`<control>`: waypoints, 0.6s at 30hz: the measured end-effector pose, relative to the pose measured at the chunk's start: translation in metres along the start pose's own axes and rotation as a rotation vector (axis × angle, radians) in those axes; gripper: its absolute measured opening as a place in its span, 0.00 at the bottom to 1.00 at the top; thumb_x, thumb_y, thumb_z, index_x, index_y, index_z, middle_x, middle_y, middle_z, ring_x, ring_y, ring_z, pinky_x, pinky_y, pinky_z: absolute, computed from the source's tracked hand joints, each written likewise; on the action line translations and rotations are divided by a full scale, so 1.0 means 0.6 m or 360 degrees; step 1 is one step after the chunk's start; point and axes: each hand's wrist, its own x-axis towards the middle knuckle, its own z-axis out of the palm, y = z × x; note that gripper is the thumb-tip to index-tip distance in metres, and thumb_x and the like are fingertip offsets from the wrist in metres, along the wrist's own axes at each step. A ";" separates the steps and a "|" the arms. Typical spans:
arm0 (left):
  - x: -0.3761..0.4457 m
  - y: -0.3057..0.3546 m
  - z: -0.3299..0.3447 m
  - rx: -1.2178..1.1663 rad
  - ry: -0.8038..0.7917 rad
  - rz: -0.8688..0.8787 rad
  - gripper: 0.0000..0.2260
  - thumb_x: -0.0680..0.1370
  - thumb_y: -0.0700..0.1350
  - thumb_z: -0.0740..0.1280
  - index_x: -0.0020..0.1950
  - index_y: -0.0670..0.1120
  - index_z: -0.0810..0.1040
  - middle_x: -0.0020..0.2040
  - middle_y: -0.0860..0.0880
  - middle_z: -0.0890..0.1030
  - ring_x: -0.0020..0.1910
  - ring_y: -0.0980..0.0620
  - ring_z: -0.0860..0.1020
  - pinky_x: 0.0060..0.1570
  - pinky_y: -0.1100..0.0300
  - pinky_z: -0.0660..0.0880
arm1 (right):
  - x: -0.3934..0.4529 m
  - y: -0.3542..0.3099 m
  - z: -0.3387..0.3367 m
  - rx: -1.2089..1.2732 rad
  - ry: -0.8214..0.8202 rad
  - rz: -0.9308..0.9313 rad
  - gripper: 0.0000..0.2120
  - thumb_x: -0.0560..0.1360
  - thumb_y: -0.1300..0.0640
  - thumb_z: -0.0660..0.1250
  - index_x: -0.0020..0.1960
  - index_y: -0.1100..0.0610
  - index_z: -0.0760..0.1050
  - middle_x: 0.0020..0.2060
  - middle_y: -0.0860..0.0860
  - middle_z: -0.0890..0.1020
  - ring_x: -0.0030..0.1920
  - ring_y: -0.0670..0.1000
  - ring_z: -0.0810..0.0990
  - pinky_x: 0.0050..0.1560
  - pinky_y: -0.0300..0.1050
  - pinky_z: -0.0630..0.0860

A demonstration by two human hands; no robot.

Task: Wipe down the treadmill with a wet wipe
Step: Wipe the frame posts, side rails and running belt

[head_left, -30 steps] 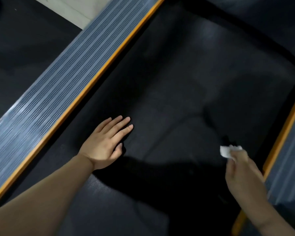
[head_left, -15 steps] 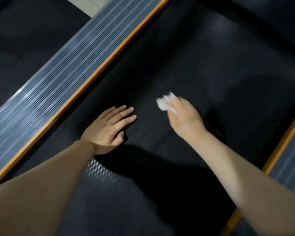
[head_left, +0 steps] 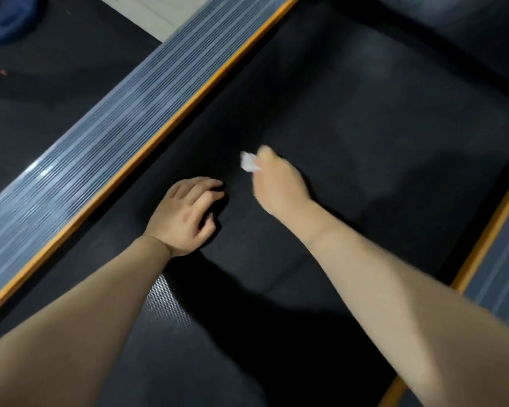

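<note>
The black treadmill belt (head_left: pixel 379 127) fills the middle of the view, running between two ribbed grey side rails with orange edges. My right hand (head_left: pixel 276 183) grips a small crumpled white wet wipe (head_left: pixel 249 163) and holds it against the belt near the centre. My left hand (head_left: pixel 185 215) rests on the belt just left of it, fingers bent and pointing toward the wipe, holding nothing. Both forearms reach in from the bottom of the view.
The left side rail (head_left: pixel 100 142) runs diagonally from lower left to upper centre. The right side rail (head_left: pixel 500 259) shows at the right edge. Dark floor mat (head_left: pixel 56 83) lies beyond the left rail, with a blue round object (head_left: pixel 6 16) at the top left corner.
My right hand swept the wipe from the belt's right edge across to the centre, close to my left hand. My left hand's fingers went from flat and straight to bent.
</note>
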 end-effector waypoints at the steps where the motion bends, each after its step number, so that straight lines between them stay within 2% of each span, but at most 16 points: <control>1: -0.001 -0.002 0.001 0.0020 0.0054 -0.0046 0.17 0.75 0.47 0.61 0.60 0.43 0.77 0.65 0.44 0.76 0.65 0.40 0.73 0.65 0.44 0.67 | 0.055 -0.035 0.008 -0.0054 -0.0073 -0.0153 0.03 0.77 0.60 0.61 0.50 0.57 0.68 0.46 0.58 0.81 0.48 0.62 0.80 0.39 0.46 0.66; 5: -0.001 -0.011 0.006 0.0013 0.0101 -0.0090 0.16 0.74 0.49 0.61 0.57 0.43 0.78 0.63 0.44 0.77 0.63 0.40 0.74 0.62 0.44 0.67 | 0.176 -0.127 0.032 -0.0288 -0.0372 -0.0436 0.05 0.80 0.59 0.57 0.56 0.55 0.67 0.50 0.53 0.79 0.52 0.57 0.79 0.48 0.48 0.68; 7: -0.002 -0.013 0.006 0.0010 0.0083 -0.0072 0.16 0.74 0.49 0.61 0.57 0.43 0.79 0.63 0.44 0.77 0.63 0.40 0.74 0.62 0.44 0.67 | 0.156 -0.100 0.038 -0.0385 -0.0279 -0.0492 0.12 0.79 0.61 0.58 0.62 0.56 0.69 0.54 0.52 0.80 0.55 0.56 0.79 0.56 0.49 0.66; 9: 0.000 -0.013 0.006 0.0011 0.0085 -0.0066 0.16 0.75 0.48 0.61 0.56 0.43 0.79 0.63 0.44 0.77 0.63 0.40 0.74 0.63 0.43 0.66 | 0.080 -0.027 0.028 -0.0299 -0.0143 -0.0443 0.18 0.77 0.63 0.59 0.66 0.57 0.69 0.56 0.53 0.81 0.57 0.56 0.78 0.57 0.49 0.65; 11: -0.002 -0.010 0.004 0.0001 0.0098 -0.0069 0.16 0.75 0.47 0.61 0.57 0.42 0.80 0.62 0.45 0.77 0.63 0.40 0.74 0.63 0.44 0.66 | -0.040 0.053 0.002 -0.0326 -0.0049 -0.0352 0.19 0.75 0.63 0.60 0.66 0.58 0.71 0.55 0.54 0.81 0.54 0.58 0.79 0.56 0.51 0.67; 13: -0.002 -0.009 0.004 -0.0002 0.0121 -0.0071 0.16 0.75 0.47 0.61 0.56 0.42 0.80 0.62 0.45 0.78 0.62 0.41 0.74 0.64 0.44 0.65 | -0.179 0.135 -0.033 -0.0384 0.0049 -0.0260 0.16 0.74 0.62 0.61 0.61 0.59 0.74 0.47 0.55 0.83 0.45 0.60 0.81 0.48 0.52 0.74; 15: -0.001 -0.008 0.005 0.0010 0.0125 -0.0061 0.15 0.75 0.47 0.61 0.56 0.42 0.80 0.61 0.45 0.78 0.62 0.41 0.74 0.63 0.45 0.65 | -0.298 0.197 -0.075 -0.0401 -0.0005 -0.0018 0.13 0.74 0.59 0.57 0.55 0.59 0.73 0.38 0.55 0.82 0.36 0.61 0.81 0.39 0.52 0.75; 17: -0.001 -0.010 0.006 0.0028 0.0125 -0.0051 0.15 0.75 0.47 0.61 0.55 0.42 0.80 0.61 0.44 0.78 0.62 0.40 0.74 0.62 0.44 0.65 | -0.336 0.226 -0.090 -0.0316 0.0026 0.0066 0.10 0.74 0.55 0.55 0.53 0.55 0.69 0.36 0.55 0.81 0.34 0.61 0.80 0.38 0.50 0.72; 18: -0.001 -0.010 0.007 0.0040 0.0121 -0.0039 0.15 0.75 0.47 0.61 0.56 0.42 0.80 0.61 0.44 0.78 0.62 0.40 0.74 0.62 0.44 0.65 | -0.322 0.227 -0.082 -0.0258 0.0034 -0.0042 0.10 0.75 0.56 0.55 0.54 0.54 0.69 0.39 0.56 0.82 0.37 0.62 0.81 0.41 0.50 0.74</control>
